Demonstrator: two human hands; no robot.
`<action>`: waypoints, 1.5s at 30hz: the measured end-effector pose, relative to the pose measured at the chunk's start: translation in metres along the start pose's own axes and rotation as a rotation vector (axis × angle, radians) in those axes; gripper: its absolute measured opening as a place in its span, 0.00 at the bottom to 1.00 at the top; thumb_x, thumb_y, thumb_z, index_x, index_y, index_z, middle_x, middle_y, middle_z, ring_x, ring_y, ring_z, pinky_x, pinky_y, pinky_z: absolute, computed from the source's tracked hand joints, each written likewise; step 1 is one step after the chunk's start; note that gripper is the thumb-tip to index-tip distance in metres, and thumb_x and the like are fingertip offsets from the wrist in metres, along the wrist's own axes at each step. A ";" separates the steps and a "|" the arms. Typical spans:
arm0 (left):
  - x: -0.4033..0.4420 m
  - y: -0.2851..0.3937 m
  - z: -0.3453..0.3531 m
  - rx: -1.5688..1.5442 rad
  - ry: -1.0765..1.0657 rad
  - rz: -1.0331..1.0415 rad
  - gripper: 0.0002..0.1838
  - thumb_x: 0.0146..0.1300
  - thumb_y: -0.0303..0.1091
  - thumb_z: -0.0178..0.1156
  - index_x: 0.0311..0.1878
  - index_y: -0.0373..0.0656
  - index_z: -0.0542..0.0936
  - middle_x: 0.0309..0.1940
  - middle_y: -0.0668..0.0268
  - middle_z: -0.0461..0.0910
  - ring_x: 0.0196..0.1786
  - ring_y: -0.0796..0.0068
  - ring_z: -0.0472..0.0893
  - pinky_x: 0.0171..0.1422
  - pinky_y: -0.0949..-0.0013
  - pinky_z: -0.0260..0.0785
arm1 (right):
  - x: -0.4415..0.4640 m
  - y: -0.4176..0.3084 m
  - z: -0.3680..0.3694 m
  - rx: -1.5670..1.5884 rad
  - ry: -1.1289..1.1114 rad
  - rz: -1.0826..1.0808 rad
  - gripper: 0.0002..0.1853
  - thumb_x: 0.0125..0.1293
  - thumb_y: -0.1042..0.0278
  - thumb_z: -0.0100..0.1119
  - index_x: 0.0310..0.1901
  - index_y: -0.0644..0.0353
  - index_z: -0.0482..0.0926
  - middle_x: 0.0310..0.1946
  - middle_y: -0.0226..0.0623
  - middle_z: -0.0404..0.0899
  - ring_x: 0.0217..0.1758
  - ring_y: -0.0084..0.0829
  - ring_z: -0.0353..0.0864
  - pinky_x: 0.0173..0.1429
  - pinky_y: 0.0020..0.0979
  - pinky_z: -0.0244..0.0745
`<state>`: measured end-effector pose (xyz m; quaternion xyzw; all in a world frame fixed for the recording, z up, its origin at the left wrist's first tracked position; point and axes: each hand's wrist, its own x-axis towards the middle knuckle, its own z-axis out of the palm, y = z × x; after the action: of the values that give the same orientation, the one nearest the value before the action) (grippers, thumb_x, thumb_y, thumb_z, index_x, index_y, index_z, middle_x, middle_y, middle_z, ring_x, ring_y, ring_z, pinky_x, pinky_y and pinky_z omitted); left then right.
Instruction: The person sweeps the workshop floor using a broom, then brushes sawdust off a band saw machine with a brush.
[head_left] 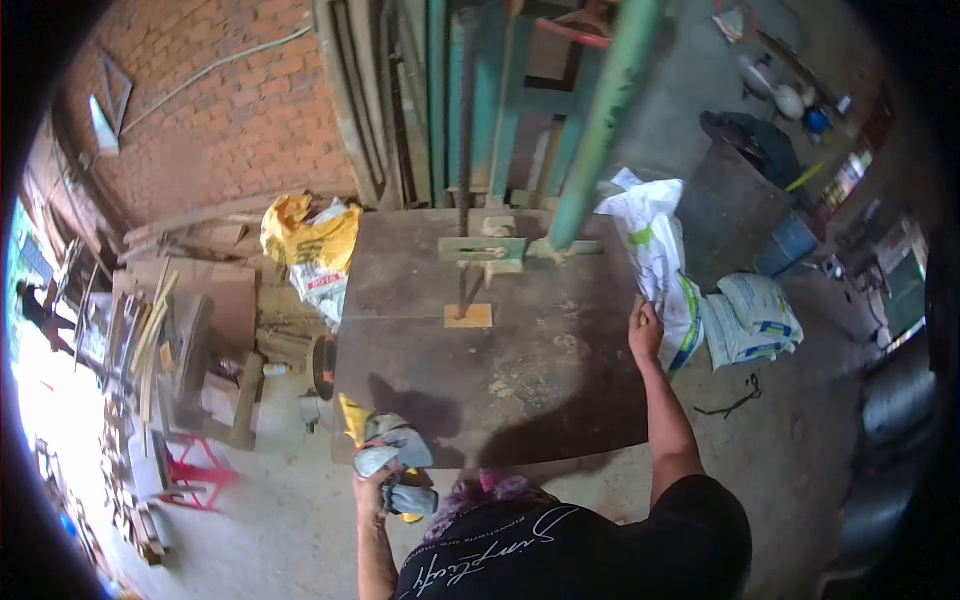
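Observation:
My left hand (370,492) is closed round a bundle of grey and yellow cloth (392,450) at the near left corner of the dark table (420,350). At the table's right edge, the fingers of my right hand (646,325) are bent together beside a white sack (662,235); whether they grip it is too small to tell. A thin upright blade (466,150) comes down through a green guide (482,249) to a small light wood piece (480,316) set in the tabletop.
A thick green post (605,130) slants over the table's far side. Yellow and white sacks (310,240) hang at the far left corner. Stacked full bags (750,318) lie on the floor at right. Wood strips (150,345) and a red stool (200,470) stand left.

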<state>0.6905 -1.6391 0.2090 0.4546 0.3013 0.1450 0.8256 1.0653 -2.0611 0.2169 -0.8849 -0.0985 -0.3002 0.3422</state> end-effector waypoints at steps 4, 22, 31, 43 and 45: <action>0.013 -0.005 0.052 0.015 -0.133 -0.019 0.32 0.40 0.19 0.55 0.54 0.42 0.64 0.42 0.63 0.72 0.40 0.67 0.76 0.46 0.66 0.71 | -0.047 -0.098 0.005 0.255 -0.260 0.197 0.05 0.57 0.68 0.50 0.30 0.59 0.69 0.21 0.38 0.73 0.26 0.34 0.75 0.29 0.34 0.69; 0.044 -0.117 0.145 0.127 -0.091 0.046 0.31 0.35 0.19 0.51 0.51 0.40 0.68 0.40 0.63 0.73 0.41 0.71 0.74 0.45 0.72 0.70 | 0.126 0.070 -0.003 0.364 -0.317 -0.096 0.08 0.56 0.62 0.55 0.28 0.57 0.70 0.20 0.37 0.71 0.23 0.33 0.73 0.29 0.34 0.68; 0.040 -0.120 0.194 0.233 0.241 0.127 0.30 0.33 0.19 0.51 0.49 0.41 0.67 0.35 0.62 0.74 0.37 0.69 0.75 0.42 0.69 0.71 | 0.129 0.098 0.027 0.939 -1.453 0.221 0.11 0.59 0.63 0.55 0.39 0.59 0.70 0.26 0.37 0.77 0.27 0.25 0.79 0.26 0.24 0.77; 0.046 -0.143 0.202 0.095 0.215 0.165 0.23 0.40 0.16 0.51 0.45 0.39 0.69 0.39 0.61 0.75 0.40 0.69 0.76 0.45 0.67 0.71 | 0.281 0.024 0.024 1.199 -0.642 0.096 0.05 0.61 0.68 0.51 0.32 0.60 0.71 0.21 0.28 0.72 0.21 0.16 0.73 0.19 0.18 0.65; 0.043 -0.138 0.211 0.131 0.197 0.184 0.23 0.41 0.17 0.52 0.46 0.39 0.69 0.39 0.61 0.75 0.40 0.70 0.76 0.46 0.67 0.71 | 0.307 -0.036 -0.028 1.330 -0.594 -0.063 0.06 0.62 0.69 0.50 0.35 0.61 0.72 0.22 0.27 0.72 0.21 0.16 0.72 0.20 0.18 0.66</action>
<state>0.8521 -1.8322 0.1638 0.5165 0.3469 0.2440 0.7439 1.2845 -2.0620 0.4369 -0.5307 -0.3741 0.0663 0.7576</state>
